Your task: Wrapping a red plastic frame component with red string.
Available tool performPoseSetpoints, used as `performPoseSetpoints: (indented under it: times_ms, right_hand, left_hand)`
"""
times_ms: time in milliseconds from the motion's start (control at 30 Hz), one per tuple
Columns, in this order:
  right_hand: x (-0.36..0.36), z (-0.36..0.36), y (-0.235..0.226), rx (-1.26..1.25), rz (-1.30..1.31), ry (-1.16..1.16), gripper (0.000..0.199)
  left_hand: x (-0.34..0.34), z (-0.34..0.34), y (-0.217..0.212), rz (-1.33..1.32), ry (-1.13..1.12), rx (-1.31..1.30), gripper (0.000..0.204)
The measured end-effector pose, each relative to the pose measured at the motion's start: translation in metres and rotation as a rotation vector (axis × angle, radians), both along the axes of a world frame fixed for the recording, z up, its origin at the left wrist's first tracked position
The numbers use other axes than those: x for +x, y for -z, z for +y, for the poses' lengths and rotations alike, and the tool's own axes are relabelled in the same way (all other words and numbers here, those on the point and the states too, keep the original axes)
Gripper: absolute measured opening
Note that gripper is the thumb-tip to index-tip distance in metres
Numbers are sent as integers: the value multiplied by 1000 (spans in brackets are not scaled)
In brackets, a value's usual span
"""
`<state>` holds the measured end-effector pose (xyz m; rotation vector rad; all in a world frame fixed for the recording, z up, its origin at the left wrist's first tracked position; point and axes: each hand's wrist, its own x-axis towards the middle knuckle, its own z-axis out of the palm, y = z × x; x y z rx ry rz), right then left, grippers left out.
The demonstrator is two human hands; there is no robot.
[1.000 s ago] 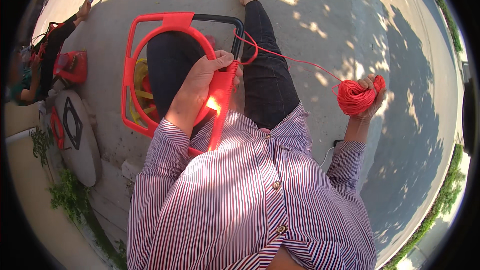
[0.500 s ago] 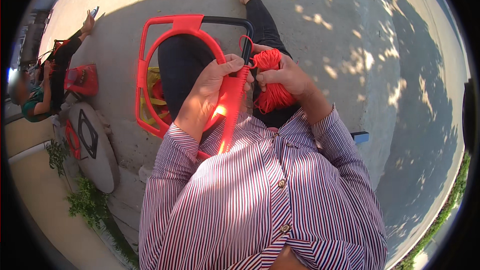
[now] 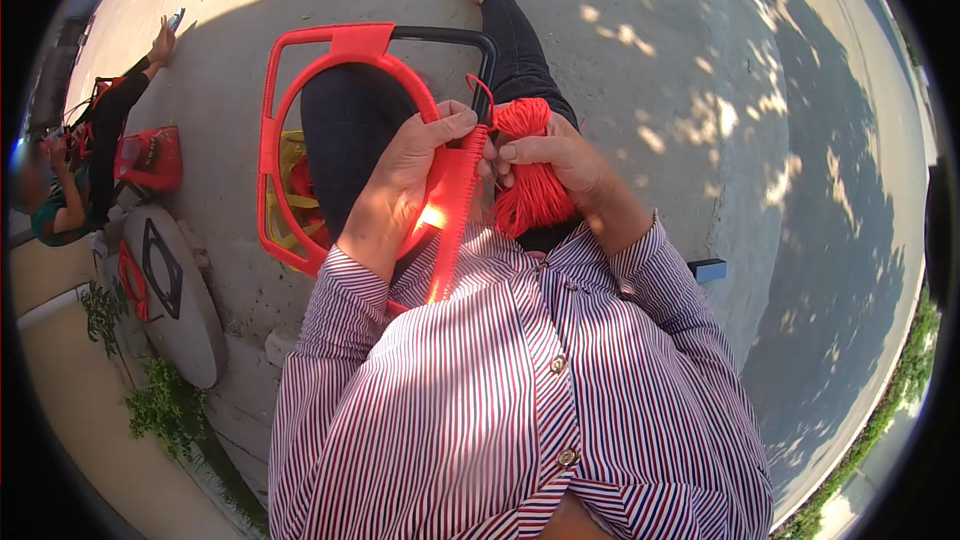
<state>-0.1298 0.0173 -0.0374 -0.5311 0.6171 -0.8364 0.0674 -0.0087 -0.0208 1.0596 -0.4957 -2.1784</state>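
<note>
A rounded frame (image 3: 267, 155) with an inner ring lies over my left thigh, mostly wound in red cord. Its upper right corner is a bare black bar (image 3: 440, 34). My left hand (image 3: 418, 155) is closed on the wound side of the frame, thumb on top, just below the bare bar. A thick bundle of red cord (image 3: 535, 202) is gripped in my right hand (image 3: 565, 155), right beside the frame's wound edge. From there a thin cord loop (image 3: 478, 87) rises around the black bar. Some right fingertips are hidden behind the bundle and frame.
Past the frame, a yellow and red object (image 3: 300, 190) is partly hidden on the ground. Another person (image 3: 75, 185) sits at the far left by a red bag (image 3: 150, 160). A round slab (image 3: 185, 330) there holds a black frame (image 3: 168, 268). A blue box (image 3: 708, 270) lies right.
My right hand's fingers have shifted down from beside the black bar toward the wound edge. The cord bundle has come slightly closer to the frame. My left hand keeps its hold.
</note>
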Motion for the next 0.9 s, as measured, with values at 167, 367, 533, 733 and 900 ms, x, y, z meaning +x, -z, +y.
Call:
performPoseSetpoints:
  times_ms: [167,367,533,733,900]
  right_hand:
    - [-34,20,16,-112,175,64,10]
    - [-66,54,-2,-231,391,53,13]
    - [-71,56,19,-134,384,182,9]
    - [-80,1,9,272,-2,545,22]
    - [-46,-32,-68,-206,89,264,48]
  left_hand:
    - [4,0,1,-19,-24,-45,18]
    - [12,-6,4,112,24,-28,18]
    - [15,-6,14,190,-47,1,12]
    - [5,0,3,61,-71,16,21]
    - [11,5,19,37,-204,-111,29]
